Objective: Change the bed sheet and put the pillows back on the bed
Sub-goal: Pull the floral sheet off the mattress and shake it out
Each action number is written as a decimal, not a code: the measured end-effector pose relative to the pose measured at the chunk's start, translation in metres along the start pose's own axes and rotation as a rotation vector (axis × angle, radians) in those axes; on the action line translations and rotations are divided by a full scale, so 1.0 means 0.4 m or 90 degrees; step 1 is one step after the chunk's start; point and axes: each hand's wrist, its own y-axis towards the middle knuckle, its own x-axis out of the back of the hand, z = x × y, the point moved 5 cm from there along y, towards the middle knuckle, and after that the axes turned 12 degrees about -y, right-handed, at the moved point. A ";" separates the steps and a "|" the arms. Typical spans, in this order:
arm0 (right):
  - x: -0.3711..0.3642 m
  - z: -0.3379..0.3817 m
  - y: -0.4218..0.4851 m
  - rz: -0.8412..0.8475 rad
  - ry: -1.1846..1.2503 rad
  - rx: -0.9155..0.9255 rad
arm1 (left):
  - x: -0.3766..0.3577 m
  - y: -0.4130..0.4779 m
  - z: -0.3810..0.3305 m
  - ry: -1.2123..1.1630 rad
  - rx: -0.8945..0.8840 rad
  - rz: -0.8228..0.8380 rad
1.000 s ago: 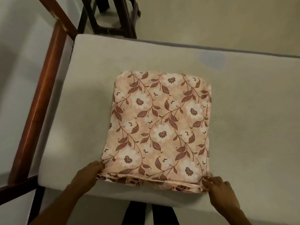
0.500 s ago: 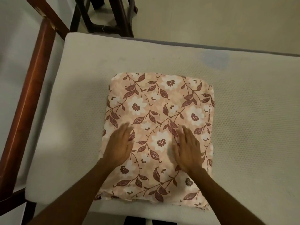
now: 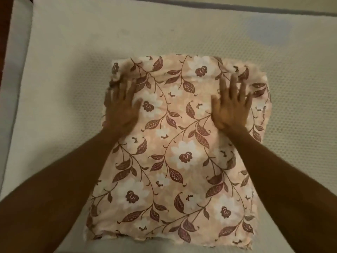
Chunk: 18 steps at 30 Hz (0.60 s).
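Observation:
A folded bed sheet (image 3: 180, 152), peach with white flowers and maroon leaves, lies flat on the bare white mattress (image 3: 73, 57). My left hand (image 3: 122, 105) rests palm down on the sheet's far left part, fingers spread and straight. Palm down on the far right part is my right hand (image 3: 231, 105), its fingers straight and spread too. Both forearms stretch over the sheet's near half. No pillows are in view.
The mattress runs past the sheet to the left, right and far side. A dark red wooden bed frame rail (image 3: 4, 33) stands along the left edge. A grey band (image 3: 218, 5) marks the mattress's far edge. A faint bluish stain (image 3: 266, 28) sits at the far right.
My hands left the sheet's near corners, moved onto its top and slid away from me toward the far edge. The view has moved in closer over the sheet.

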 end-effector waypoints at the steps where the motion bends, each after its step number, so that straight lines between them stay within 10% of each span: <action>1: -0.003 -0.043 0.003 0.004 0.006 -0.029 | 0.010 0.003 0.046 -0.008 0.047 -0.009; 11: 0.029 -0.249 -0.260 0.093 0.211 -0.418 | 0.107 -0.233 0.058 -0.316 0.392 -0.116; 18: 0.009 -0.226 -0.454 0.207 0.363 -0.486 | 0.090 -0.302 0.052 -0.340 0.541 0.031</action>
